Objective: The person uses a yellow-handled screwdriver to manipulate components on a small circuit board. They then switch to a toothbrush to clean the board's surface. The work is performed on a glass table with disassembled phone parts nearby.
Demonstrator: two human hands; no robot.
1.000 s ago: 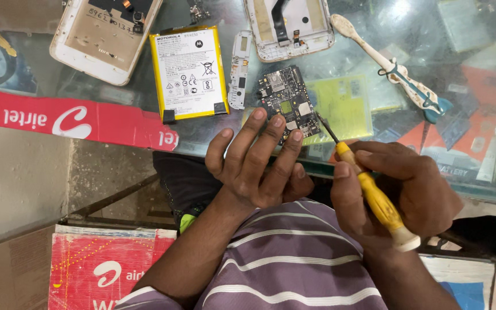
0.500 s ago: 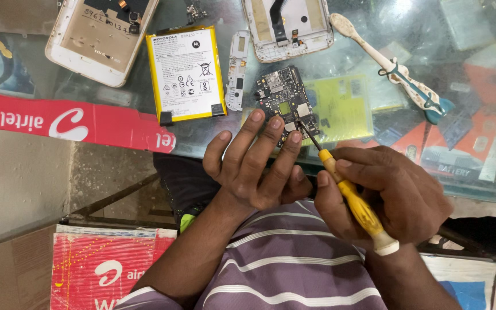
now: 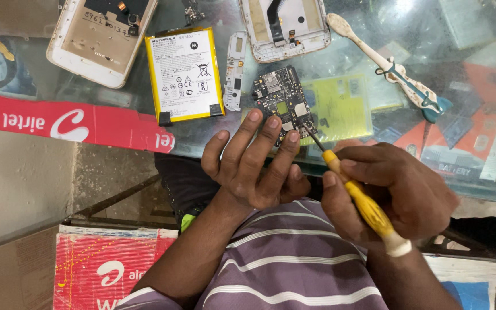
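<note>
A small dark phone circuit board (image 3: 282,100) lies on the glass counter (image 3: 374,34). The fingertips of my left hand (image 3: 254,163) press on the board's near edge, fingers spread. My right hand (image 3: 397,192) grips a yellow-handled screwdriver (image 3: 358,198); its thin metal tip touches the board's lower right corner. A yellow-edged flat phone battery (image 3: 185,74) lies to the left of the board, with a narrow grey plastic cover piece (image 3: 235,77) between them.
A white phone back shell (image 3: 101,37) lies at the far left and an opened phone frame (image 3: 285,26) behind the board. A white and teal toothbrush (image 3: 388,66) lies to the right. Red cardboard strip (image 3: 70,123) edges the counter. A red box (image 3: 104,267) sits below.
My right hand has shifted left and brought the screwdriver tip onto the board's corner. My left hand stays pressed on the board.
</note>
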